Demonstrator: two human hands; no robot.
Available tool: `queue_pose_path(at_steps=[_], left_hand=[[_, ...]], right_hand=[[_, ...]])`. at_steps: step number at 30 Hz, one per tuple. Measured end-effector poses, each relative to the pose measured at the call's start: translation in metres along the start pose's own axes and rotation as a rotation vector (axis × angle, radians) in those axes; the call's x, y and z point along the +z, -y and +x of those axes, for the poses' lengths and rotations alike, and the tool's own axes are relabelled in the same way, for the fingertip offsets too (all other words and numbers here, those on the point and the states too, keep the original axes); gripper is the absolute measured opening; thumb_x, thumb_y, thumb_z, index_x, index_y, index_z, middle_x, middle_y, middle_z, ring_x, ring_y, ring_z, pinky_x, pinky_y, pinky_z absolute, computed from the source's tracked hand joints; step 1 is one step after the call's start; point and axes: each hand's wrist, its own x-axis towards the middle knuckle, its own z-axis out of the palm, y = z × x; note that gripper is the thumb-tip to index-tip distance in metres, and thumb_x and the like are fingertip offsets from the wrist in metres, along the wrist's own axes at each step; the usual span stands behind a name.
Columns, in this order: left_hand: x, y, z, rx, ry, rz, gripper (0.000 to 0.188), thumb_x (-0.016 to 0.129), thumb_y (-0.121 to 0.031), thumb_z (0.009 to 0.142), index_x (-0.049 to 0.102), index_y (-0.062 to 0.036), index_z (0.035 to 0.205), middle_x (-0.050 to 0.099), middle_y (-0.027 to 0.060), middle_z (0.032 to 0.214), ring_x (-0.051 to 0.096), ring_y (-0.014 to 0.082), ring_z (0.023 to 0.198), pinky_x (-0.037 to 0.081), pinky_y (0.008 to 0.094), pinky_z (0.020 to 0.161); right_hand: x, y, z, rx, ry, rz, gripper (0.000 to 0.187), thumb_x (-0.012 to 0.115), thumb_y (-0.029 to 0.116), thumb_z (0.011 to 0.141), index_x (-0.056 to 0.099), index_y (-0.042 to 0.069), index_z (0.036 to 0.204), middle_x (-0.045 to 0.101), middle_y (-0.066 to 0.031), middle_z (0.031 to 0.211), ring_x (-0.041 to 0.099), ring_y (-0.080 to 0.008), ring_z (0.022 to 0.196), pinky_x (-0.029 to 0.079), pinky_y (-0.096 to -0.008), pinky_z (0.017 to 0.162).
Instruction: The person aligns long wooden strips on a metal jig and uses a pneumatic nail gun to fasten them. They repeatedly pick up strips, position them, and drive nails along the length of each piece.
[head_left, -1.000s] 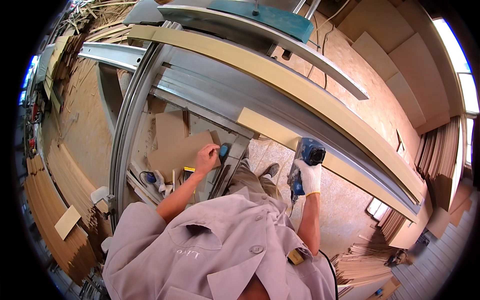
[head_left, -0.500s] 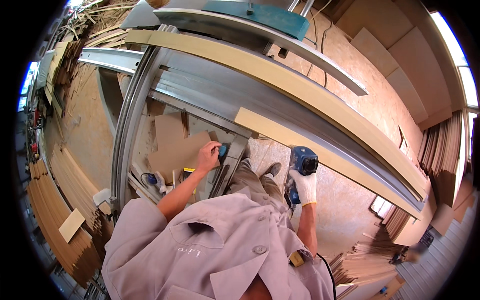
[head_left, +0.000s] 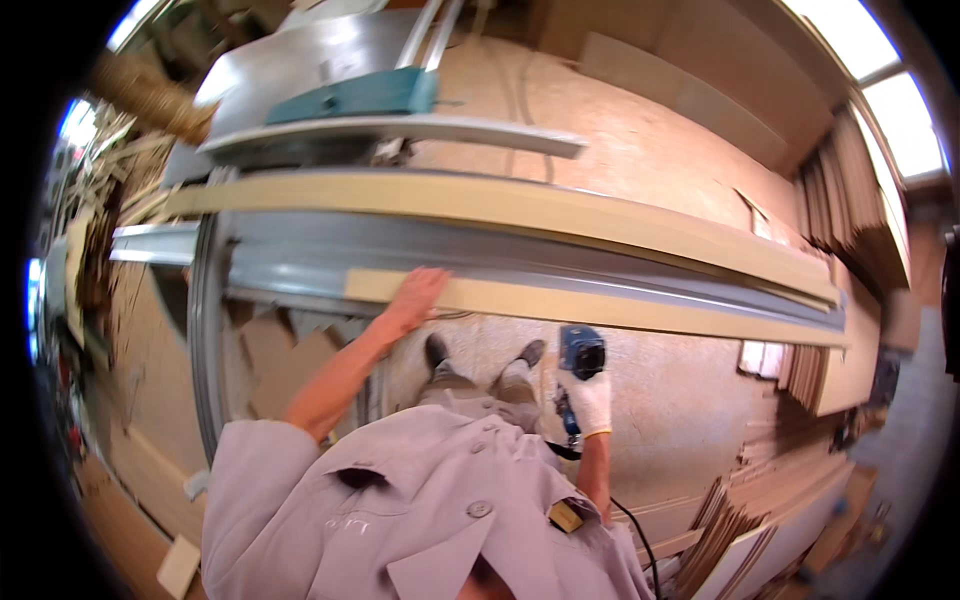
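Observation:
My bare left hand (head_left: 416, 299) is on a long pale wooden strip (head_left: 590, 303) near its left end, fingers over the top and thumb by the near edge, closed on it. The strip lies along the near side of a grey metal machine table (head_left: 300, 250). In a white knitted glove, my right hand (head_left: 588, 400) is wrapped round a blue hand-held power tool (head_left: 582, 352), held upright just in front of the strip. A black cord (head_left: 640, 545) runs by my right forearm. A second, longer pale strip (head_left: 500, 202) lies farther back on the table.
Beyond the long strip are a metal rail (head_left: 480, 130) and a teal machine part (head_left: 350, 95). A grey frame rail (head_left: 207, 330) runs down on the left. Stacked boards (head_left: 760, 510) stand at lower right, and more brown panels (head_left: 850, 190) lean at upper right.
My left hand has left the small teal thing by the frame and moved up onto the near strip. The view has turned. The blue power tool stays in my right hand, now lower, apart from the strip.

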Motion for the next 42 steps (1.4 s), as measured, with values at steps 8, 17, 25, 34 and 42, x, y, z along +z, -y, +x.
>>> queue_pose_path(at_steps=[8,17,25,34,42], left_hand=[[-0.005,-0.005,0.003,-0.081,0.025,0.000,0.076,0.086,-0.001,0.058,0.056,0.0001,0.128,0.060,0.0206,0.125,0.056,0.0421,0.120,0.047,0.0473,0.106],[-0.024,-0.011,0.044,0.037,0.089,0.112,0.095,0.095,-0.033,0.063,0.051,-0.0024,0.142,0.058,0.0220,0.133,0.055,0.0416,0.123,0.045,0.0488,0.107],[-0.003,-0.136,0.283,0.246,-0.198,0.113,0.098,0.095,-0.034,0.064,0.050,-0.0004,0.145,0.056,0.0211,0.140,0.053,0.0408,0.130,0.044,0.0465,0.110],[0.030,-0.157,0.357,0.356,-0.061,-0.041,0.074,0.091,-0.020,0.061,0.057,0.0000,0.124,0.062,0.0211,0.122,0.060,0.0411,0.115,0.049,0.0451,0.099],[-0.024,-0.227,0.349,0.237,-0.002,-0.199,0.068,0.085,-0.018,0.062,0.060,-0.0016,0.123,0.066,0.0215,0.111,0.065,0.0401,0.104,0.054,0.0436,0.091]], right_hand=[[-0.127,-0.029,0.003,-0.031,-0.145,0.028,0.019,0.082,0.016,0.082,0.071,0.001,0.080,0.066,-0.0057,0.063,0.061,-0.0153,0.049,0.046,-0.0328,0.047],[-0.211,-0.113,0.018,0.100,-0.343,0.205,0.019,0.079,0.017,0.083,0.069,0.001,0.082,0.064,-0.0063,0.060,0.060,-0.0159,0.047,0.045,-0.0326,0.045],[-0.223,-0.133,-0.005,0.291,-0.504,0.398,0.016,0.081,0.013,0.081,0.071,0.001,0.082,0.065,-0.0050,0.063,0.061,-0.0157,0.049,0.047,-0.0321,0.047],[-0.222,-0.129,-0.021,0.332,-0.715,0.744,0.015,0.081,0.006,0.079,0.072,-0.001,0.089,0.067,-0.0071,0.070,0.062,-0.0175,0.051,0.052,-0.0320,0.050],[-0.257,-0.130,-0.012,0.377,-0.755,0.796,0.020,0.082,0.009,0.077,0.071,0.001,0.091,0.066,-0.0068,0.067,0.062,-0.0166,0.051,0.050,-0.0316,0.048]])
